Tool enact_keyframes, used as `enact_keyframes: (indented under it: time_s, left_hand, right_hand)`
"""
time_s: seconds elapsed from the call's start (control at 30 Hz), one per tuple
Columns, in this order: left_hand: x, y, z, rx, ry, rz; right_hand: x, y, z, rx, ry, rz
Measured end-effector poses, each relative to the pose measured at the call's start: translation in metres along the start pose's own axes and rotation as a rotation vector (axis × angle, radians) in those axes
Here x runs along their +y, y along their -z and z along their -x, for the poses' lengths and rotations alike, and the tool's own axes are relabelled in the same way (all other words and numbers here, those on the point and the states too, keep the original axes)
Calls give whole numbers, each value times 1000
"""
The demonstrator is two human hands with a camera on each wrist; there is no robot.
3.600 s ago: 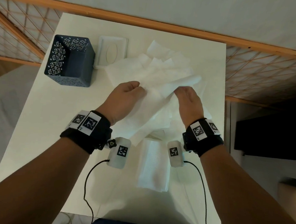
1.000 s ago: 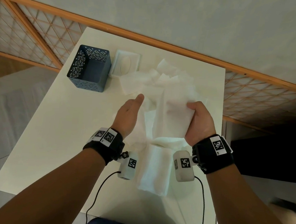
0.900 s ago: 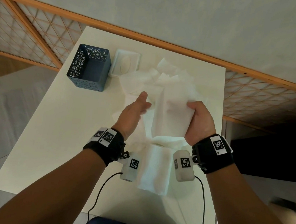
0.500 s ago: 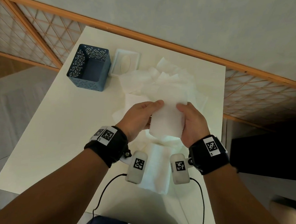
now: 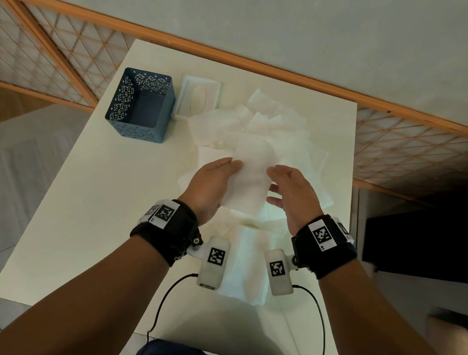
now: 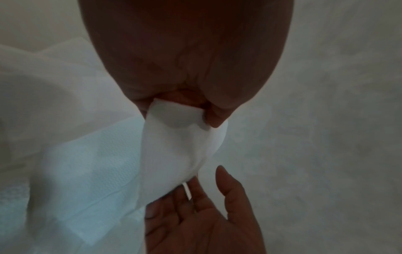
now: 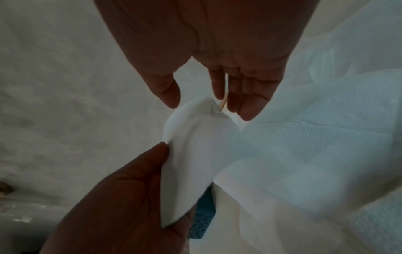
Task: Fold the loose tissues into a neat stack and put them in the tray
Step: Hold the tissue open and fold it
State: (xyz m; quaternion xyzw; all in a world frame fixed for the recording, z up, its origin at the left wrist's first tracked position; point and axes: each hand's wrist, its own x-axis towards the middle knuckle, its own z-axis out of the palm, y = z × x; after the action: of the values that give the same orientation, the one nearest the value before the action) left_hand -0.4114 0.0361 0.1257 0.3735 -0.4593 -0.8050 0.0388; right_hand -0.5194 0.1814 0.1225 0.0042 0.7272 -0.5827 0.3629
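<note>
A folded white tissue (image 5: 250, 180) is held above the table between my hands. My left hand (image 5: 213, 182) pinches its left edge, thumb on the face (image 7: 195, 146). My right hand (image 5: 291, 189) is open, its straight fingers (image 6: 189, 197) just touching the tissue's right edge. A stack of folded tissues (image 5: 249, 264) lies near the table's front, between my wrists. A pile of loose tissues (image 5: 275, 130) is spread behind my hands. The dark blue perforated tray (image 5: 140, 109) stands at the back left, with nothing visible inside.
A white tissue-box lid (image 5: 199, 98) lies right of the tray, partly under the loose pile. The white table (image 5: 96, 195) ends just right of the pile. A wooden lattice rail (image 5: 69, 55) runs behind it. Wrist cables trail over the front edge.
The right hand brought its side of the sheet over to the left hand, halving the tissue. It has now let go and opened, while the left hand keeps its pinch.
</note>
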Motion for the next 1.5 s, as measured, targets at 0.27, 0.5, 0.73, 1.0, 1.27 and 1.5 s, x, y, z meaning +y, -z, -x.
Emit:
enact_keyframes:
  time_s: [0.27, 0.5, 0.73, 1.0, 1.27, 1.5]
  left_hand:
    - [-9, 5, 8, -96, 16, 18]
    - [-56, 29, 16, -29, 7, -574]
    - [-113, 36, 31, -29, 51, -740]
    - [-150, 39, 38, 72, 45, -829]
    - [-156, 35, 33, 152, 53, -901]
    - [-152, 36, 30, 149, 119, -931]
  right_hand:
    - [16, 4, 7, -147, -1, -27]
    - [59, 29, 39, -102, -58, 332]
    - [124, 42, 68, -84, -44, 623]
    - [152, 38, 75, -3, -150, 637]
    - [155, 35, 66, 45, -194, 677]
    - [153, 29, 58, 47, -235, 722]
